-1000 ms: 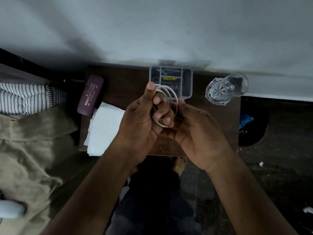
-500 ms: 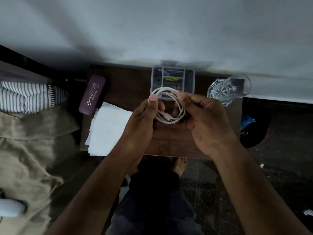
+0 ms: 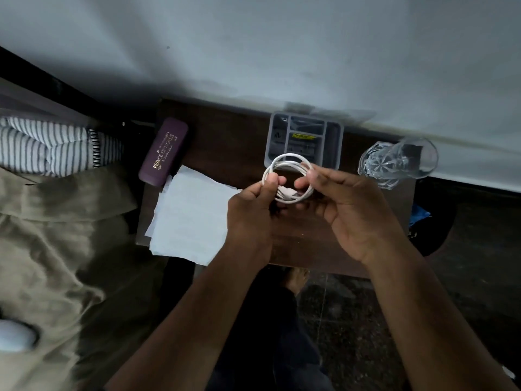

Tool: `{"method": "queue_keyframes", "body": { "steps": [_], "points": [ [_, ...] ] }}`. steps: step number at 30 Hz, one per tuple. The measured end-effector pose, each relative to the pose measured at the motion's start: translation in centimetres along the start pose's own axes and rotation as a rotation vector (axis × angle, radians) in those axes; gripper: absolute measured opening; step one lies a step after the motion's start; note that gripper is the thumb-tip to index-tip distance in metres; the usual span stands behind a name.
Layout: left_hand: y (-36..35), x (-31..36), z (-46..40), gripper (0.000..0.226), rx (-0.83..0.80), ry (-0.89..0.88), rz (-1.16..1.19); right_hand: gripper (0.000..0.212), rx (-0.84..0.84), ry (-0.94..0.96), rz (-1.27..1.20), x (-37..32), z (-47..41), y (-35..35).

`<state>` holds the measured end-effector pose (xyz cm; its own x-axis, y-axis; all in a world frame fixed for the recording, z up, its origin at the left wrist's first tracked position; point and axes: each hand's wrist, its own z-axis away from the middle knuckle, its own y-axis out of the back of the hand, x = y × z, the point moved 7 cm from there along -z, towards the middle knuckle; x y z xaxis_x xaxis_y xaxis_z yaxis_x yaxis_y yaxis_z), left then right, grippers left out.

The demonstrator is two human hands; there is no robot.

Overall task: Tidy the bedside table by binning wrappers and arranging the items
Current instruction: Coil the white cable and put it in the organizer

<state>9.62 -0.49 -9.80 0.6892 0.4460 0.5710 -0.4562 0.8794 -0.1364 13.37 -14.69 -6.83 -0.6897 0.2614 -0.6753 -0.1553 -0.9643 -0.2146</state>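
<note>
Grey compartment tray, upper centre, contents indistinct. Dark wooden worktop against a white wall. Left hand and right hand each grip the coiled white cable.

Coiled white cable lowered, flattened toward table; hands spread to coil's sides.

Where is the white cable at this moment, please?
In the head view, the coiled white cable is held between the left hand and right hand, above the table, just in front of the grey organiser tray.
</note>
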Motion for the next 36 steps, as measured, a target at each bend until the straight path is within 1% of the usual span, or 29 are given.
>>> {"method": "queue_keyframes", "body": {
  "steps": [2,3,6,8,11,13,14,16,18,19,21,24,27,29,32,36],
  "points": [
    [-0.9,-0.3,-0.9,0.021,-0.025,0.083,0.112,0.015,0.062,0.067,0.121,-0.6,-1.1,0.0],
    [-1.3,-0.3,-1.6,0.02,-0.027,0.1,0.127,0.013,0.092,0.086,0.176,-1.0,-1.7,-0.1],
    [-1.2,0.6,-3.7,0.019,0.053,0.052,0.1,0.008,0.126,0.085,0.283,-2.1,-4.2,-0.8],
    [-0.8,1.5,-5.1,0.026,0.127,0.0,0.011,0.007,0.119,0.082,0.33,-3.1,-5.8,-1.3],
    [0.0,3.2,-6.7,0.036,0.238,-0.098,-0.211,0.015,0.121,0.108,0.381,-4.7,-7.8,-1.9],
    [0.4,4.5,-7.1,0.034,0.305,-0.201,-0.395,0.014,0.128,0.125,0.407,-5.5,-8.8,-1.8],
    [0.4,4.9,-7.3,0.031,0.311,-0.233,-0.451,0.012,0.138,0.122,0.422,-5.7,-9.1,-1.6],
    [0.3,5.2,-7.8,0.025,0.285,-0.264,-0.511,0.006,0.165,0.108,0.449,-5.6,-9.6,-1.1],
    [0.0,5.5,-8.0,0.02,0.244,-0.314,-0.547,0.005,0.174,0.11,0.488,-5.4,-9.8,-1.1],
    [-0.2,5.8,-7.9,0.021,0.224,-0.369,-0.58,0.006,0.176,0.117,0.508,-5.2,-9.9,-1.3],
    [-0.6,6.3,-7.7,0.032,0.195,-0.494,-0.671,0.006,0.194,0.124,0.543,-5.0,-10.3,-1.6],
    [-1.6,7.0,-7.2,0.04,0.144,-0.644,-0.852,0.004,0.257,0.135,0.621,-5.0,-10.8,-1.7],
    [-2.8,7.8,-6.6,0.042,0.121,-0.775,-1.08,0.018,0.308,0.143,0.648,-5.1,-11.1,-1.4],
    [-3.5,8.2,-6.2,0.037,0.096,-0.842,-1.177,0.015,0.325,0.159,0.649,-5.2,-11.1,-1.2],
    [-3.8,8.2,-5.8,0.03,0.08,-0.858,-1.255,0.021,0.334,0.169,0.637,-4.9,-11.2,-1.6],
    [-2.8,7.8,-5.1,0.029,0.095,-0.812,-1.205,0.018,0.323,0.174,0.705,-4.5,-11.7,-2.8]
  ]
}}
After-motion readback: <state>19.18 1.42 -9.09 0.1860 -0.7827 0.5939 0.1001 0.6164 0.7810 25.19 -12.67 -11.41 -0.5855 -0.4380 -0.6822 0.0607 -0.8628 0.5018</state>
